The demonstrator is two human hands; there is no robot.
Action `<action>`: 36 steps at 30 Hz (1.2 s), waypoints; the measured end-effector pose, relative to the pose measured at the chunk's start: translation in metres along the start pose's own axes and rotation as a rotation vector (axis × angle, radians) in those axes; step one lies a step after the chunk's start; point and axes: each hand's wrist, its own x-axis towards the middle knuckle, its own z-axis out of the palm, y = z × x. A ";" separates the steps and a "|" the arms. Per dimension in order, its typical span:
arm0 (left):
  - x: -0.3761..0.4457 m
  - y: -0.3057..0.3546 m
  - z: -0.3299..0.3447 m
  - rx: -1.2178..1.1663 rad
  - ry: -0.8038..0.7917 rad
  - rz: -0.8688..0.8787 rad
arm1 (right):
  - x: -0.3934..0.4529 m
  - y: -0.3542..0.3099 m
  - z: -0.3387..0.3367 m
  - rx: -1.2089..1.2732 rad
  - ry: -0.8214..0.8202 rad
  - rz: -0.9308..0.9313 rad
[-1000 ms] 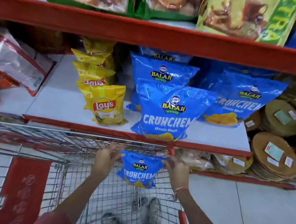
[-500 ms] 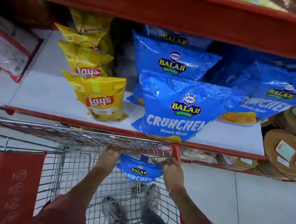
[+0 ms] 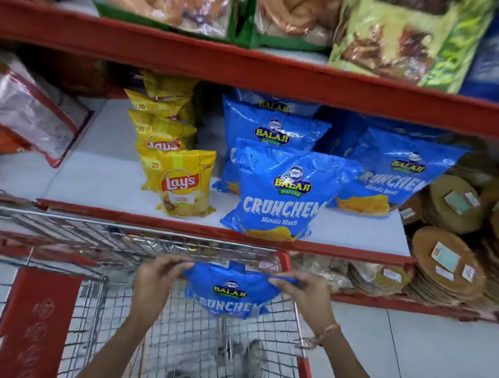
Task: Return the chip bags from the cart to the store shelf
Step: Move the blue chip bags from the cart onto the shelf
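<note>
A blue Balaji Crunchem chip bag (image 3: 232,295) hangs over the wire cart (image 3: 115,238), held by its top edge. My left hand (image 3: 159,277) pinches its left corner and my right hand (image 3: 303,293) pinches its right corner. Just beyond the cart's far rim runs the white store shelf (image 3: 102,161) with a red front lip. On that shelf stand more blue Balaji bags (image 3: 280,191) in the middle and a row of yellow Lay's bags (image 3: 181,181) to their left.
A red upper shelf (image 3: 251,68) with large snack packs overhangs the chip shelf. Stacks of round flat discs (image 3: 444,261) fill the right side. Red-and-clear packets (image 3: 26,114) lie at the left. A red panel (image 3: 35,321) hangs on the cart's near side.
Both hands have lifted the blue bag a little, up toward the cart's far rim. The view tilted down, then came back up to show the upper shelf again.
</note>
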 end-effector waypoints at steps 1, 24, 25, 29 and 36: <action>-0.002 0.015 0.002 -0.069 0.013 -0.002 | -0.003 -0.011 -0.008 0.061 0.029 -0.004; 0.012 0.236 0.225 -0.124 -0.133 0.423 | 0.050 -0.102 -0.306 0.158 0.359 -0.392; 0.016 0.235 0.233 -0.071 -0.131 0.449 | 0.057 -0.096 -0.312 0.164 0.370 -0.372; 0.030 0.233 0.258 0.199 -0.122 0.574 | 0.076 -0.070 -0.330 0.132 0.353 -0.313; 0.047 0.223 0.268 0.621 -0.201 0.732 | 0.081 -0.057 -0.321 -0.076 0.434 -0.195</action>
